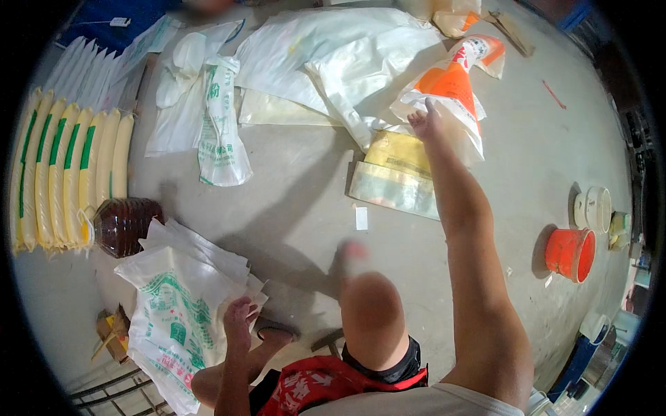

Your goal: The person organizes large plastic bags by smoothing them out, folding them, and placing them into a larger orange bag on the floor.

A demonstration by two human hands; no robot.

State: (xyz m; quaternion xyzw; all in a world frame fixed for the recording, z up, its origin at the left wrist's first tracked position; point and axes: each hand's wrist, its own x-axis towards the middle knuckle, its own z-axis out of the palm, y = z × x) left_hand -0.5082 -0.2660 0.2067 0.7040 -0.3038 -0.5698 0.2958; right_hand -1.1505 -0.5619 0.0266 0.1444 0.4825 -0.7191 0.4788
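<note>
My left hand (240, 317) is at the right edge of a stack of white woven plastic sacks (171, 312) with green and red print, fingers partly curled. Whether it pinches a sack edge I cannot tell. Stretched far forward, my right hand (427, 125) is over the near end of a white and orange printed sack (451, 83). One finger points away and the others bend to the left, with nothing visible between them. Below that hand lies a flat yellow sack (398, 153) with a clear, shiny lower part. Large white sheets or sacks (338, 52) spread beyond it.
A row of filled, cream-coloured bags (73, 171) stands at left, beside a dark-filled plastic jug (127, 227). A crumpled green-printed sack (223, 125) lies ahead. An orange bucket (570, 255) and a white bucket (592, 210) are at right. A metal rack (119, 390) is lower left.
</note>
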